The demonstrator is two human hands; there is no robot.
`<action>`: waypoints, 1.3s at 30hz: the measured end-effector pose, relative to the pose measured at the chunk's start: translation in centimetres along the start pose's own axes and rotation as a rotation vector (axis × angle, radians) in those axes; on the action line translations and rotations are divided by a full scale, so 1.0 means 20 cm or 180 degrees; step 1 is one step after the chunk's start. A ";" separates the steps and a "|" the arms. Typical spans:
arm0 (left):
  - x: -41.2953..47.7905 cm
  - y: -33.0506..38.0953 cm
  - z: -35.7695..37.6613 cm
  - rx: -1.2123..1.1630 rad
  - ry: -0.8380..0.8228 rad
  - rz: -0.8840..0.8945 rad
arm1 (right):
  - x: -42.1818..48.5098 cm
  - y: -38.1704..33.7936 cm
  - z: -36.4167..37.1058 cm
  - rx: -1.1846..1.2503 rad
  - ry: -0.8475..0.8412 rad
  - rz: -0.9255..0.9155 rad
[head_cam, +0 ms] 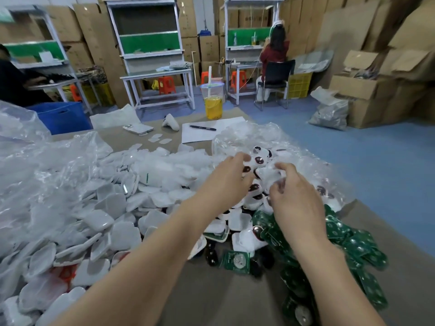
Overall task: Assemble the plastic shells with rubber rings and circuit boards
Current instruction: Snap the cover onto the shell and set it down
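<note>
Evidently early — right hand (292, 198) fingers pinch a small white plastic shell (267, 174); left hand (226, 182) fingers curled beside it, grip unclear. Green circuit boards (357, 245) and loose white shells (101, 220) heaped on the tabletop (200, 290) — mostly unassembled.

floor (353, 149) blue | backdrop — stacked cardboard boxes (367, 90) | white workbenches (155, 74) | orange stools (166, 84) | black chair (277, 71)

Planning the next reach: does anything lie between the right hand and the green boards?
Nothing visible does. The boards lie bare in a heap beside the right hand, on its near side.
</note>
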State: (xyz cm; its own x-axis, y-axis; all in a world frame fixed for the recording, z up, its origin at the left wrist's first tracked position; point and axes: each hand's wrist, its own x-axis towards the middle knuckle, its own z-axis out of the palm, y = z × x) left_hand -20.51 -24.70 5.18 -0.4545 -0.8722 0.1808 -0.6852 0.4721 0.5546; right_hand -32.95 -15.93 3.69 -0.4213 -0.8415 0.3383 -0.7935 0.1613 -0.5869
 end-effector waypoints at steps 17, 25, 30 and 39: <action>0.17 0.00 0.16 0.1049 -0.0099 0.1041 | -0.06 -0.05 -0.02 0.1987 0.1101 0.0362; 0.40 0.18 0.03 -0.0807 0.0121 0.0124 | -0.06 -0.05 -0.01 0.2208 0.1348 0.0759; 0.46 0.24 0.03 -0.0577 -0.0551 -0.0032 | -0.05 -0.05 -0.01 0.2279 0.1380 0.0723; -0.21 -0.16 -0.25 -0.0324 0.0745 -0.0018 | -0.12 -0.14 0.02 0.2019 0.1567 0.0313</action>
State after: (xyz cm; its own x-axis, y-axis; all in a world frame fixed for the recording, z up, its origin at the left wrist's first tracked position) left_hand -13.56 -23.12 6.65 -0.2986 -0.8863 0.3540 -0.6212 0.4621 0.6328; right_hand -29.56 -14.60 4.15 -0.7386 -0.4911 0.4618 -0.4046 -0.2250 -0.8864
